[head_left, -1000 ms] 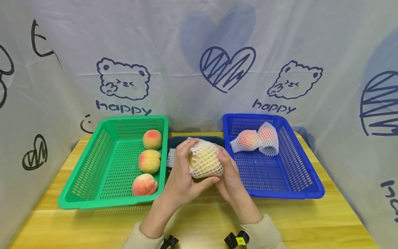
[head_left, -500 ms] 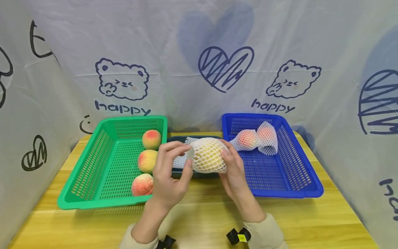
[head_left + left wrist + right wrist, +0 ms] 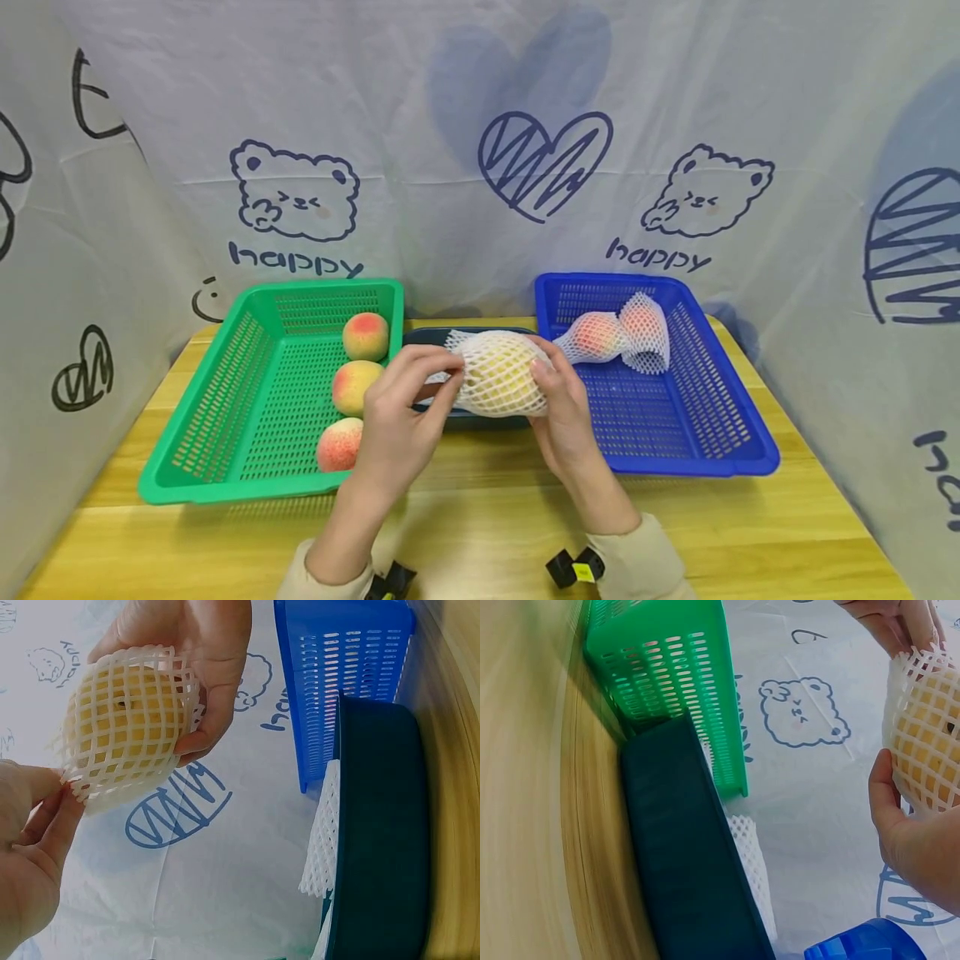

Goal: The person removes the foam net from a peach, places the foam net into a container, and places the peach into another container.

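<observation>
Fruit (image 3: 513,371), white netting (image 3: 491,375) around it, between left grip (image 3: 401,421) and right grip (image 3: 566,412)

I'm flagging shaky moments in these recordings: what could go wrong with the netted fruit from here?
The left hand pinches the edge of the foam net; a hard pull might tear its thin strands. The yellow fruit is off the table, so it could drop if the right hand loosens.

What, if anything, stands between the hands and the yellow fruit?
Only a white foam net: it wraps the yellow fruit. The left hand pinches the net's edge; the right hand holds the netted fruit. Nothing else visible comes between.
</observation>
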Demonstrator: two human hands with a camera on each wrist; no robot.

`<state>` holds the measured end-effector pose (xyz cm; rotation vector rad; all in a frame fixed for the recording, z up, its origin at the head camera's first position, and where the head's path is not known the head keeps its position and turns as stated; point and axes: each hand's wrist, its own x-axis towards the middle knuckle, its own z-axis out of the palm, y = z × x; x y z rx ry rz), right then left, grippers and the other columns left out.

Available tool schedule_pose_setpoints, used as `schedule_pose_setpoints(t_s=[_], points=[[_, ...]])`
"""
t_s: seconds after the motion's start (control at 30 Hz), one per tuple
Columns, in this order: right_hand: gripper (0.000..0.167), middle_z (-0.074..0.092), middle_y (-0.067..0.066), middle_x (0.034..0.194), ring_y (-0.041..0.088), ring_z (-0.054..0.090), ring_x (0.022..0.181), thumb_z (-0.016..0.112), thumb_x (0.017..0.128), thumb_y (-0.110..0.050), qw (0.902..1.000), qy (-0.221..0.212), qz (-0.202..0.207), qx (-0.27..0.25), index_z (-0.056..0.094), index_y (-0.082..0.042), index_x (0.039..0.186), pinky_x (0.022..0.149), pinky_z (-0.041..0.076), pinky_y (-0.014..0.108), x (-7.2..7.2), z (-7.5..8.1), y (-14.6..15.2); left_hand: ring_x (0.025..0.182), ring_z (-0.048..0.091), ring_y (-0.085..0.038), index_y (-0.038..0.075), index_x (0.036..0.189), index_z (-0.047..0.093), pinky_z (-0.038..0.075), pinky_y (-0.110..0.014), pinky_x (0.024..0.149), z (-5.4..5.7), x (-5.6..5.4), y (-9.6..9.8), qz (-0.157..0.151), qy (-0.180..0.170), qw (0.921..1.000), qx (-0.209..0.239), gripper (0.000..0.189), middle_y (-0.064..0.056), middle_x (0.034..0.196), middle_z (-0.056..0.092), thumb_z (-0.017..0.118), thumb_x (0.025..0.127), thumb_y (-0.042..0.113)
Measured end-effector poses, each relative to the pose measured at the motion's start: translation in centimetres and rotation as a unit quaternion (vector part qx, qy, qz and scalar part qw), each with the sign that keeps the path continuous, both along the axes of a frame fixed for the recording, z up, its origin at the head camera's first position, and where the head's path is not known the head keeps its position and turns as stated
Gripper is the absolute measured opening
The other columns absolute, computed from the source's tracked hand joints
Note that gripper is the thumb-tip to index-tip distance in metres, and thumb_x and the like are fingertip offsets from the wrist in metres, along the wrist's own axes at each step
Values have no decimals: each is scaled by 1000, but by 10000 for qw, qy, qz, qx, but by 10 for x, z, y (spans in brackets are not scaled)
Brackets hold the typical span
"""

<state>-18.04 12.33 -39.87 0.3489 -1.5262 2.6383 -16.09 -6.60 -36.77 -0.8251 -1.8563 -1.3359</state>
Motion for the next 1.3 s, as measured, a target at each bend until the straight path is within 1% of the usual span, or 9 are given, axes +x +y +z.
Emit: schedule_pose_setpoints(t_s=[0.13, 0.37, 0.47, 0.63, 0.77, 0.87, 1.0, 1.13, 1.3], points=[[36, 65, 4, 118, 13, 66, 97, 56, 96, -22, 10000, 49, 14, 7, 59, -15, 131, 81, 57, 26, -1, -1, 0, 101, 71, -28, -5, 111, 73, 61, -27, 81, -1, -1, -1, -70, -130, 9998, -165, 27, -15, 113, 66, 75, 87, -16], [37, 66, 3, 119, 13, 66, 98, 57, 96, -23, 10000, 53, -6, 19, 58, -14, 132, 82, 57, 27, -1, -1, 1, 122, 65, -31, -3, 127, 67, 59, -38, 92, 0, 3, -4, -144, -625, 9955, -700, 44, -16, 136, 60, 77, 86, -11], [37, 66, 3, 117, 13, 66, 98, 58, 95, -22, 10000, 50, -15, 14, 59, -16, 131, 82, 57, 27, -1, -2, 0, 127, 60, -31, -2, 132, 63, 57, -40, 97, 0, 4, -5, -244, -895, 9917, -886, 50, -17, 142, 54, 78, 85, -10], [36, 67, 3, 116, 12, 66, 97, 59, 94, -20, 9999, 72, -28, 83, 61, -16, 130, 82, 56, 25, -1, -3, -2, 129, 56, -28, -1, 139, 57, 55, -39, 101, 0, 5, -5, -407, -1258, 9839, -1199, 62, -15, 146, 48, 78, 82, -10], [38, 67, 3, 117, 12, 65, 100, 59, 94, -18, 9997, 117, -28, 224, 60, -11, 131, 84, 55, 25, 1, -3, -5, 128, 55, -26, 1, 143, 53, 55, -39, 101, 0, 5, -5, -321, -1461, 9779, -1460, 73, -15, 148, 45, 84, 77, -5], [40, 66, 3, 119, 13, 65, 103, 60, 94, -18, 9994, 104, -25, 338, 59, -7, 132, 87, 54, 25, 2, -4, -7, 126, 55, -26, 2, 143, 52, 55, -42, 101, -1, 5, -5, -185, -1479, 9755, -1620, 78, -14, 149, 44, 88, 74, -1], [41, 66, 3, 121, 13, 64, 104, 59, 95, -17, 9989, 36, 2, 463, 57, -5, 134, 87, 54, 26, 3, -5, -11, 123, 54, -24, 4, 140, 53, 54, -43, 101, -1, 4, -5, -135, -1378, 9753, -1723, 79, -11, 143, 47, 91, 71, 2], [39, 65, 3, 124, 14, 64, 105, 57, 96, -14, 9985, 26, 44, 541, 57, -8, 135, 87, 54, 26, 4, -6, -13, 119, 54, -21, 5, 136, 55, 54, -41, 98, -1, 3, -5, -123, -1288, 9760, -1752, 76, -9, 134, 50, 92, 70, 0], [37, 65, 4, 125, 14, 64, 106, 56, 97, -14, 9985, 51, 47, 541, 58, -11, 134, 88, 55, 27, 4, -6, -14, 115, 54, -20, 4, 133, 56, 54, -39, 95, -2, 2, -4, -38, -1227, 9772, -1731, 72, -8, 129, 52, 90, 69, -3]])
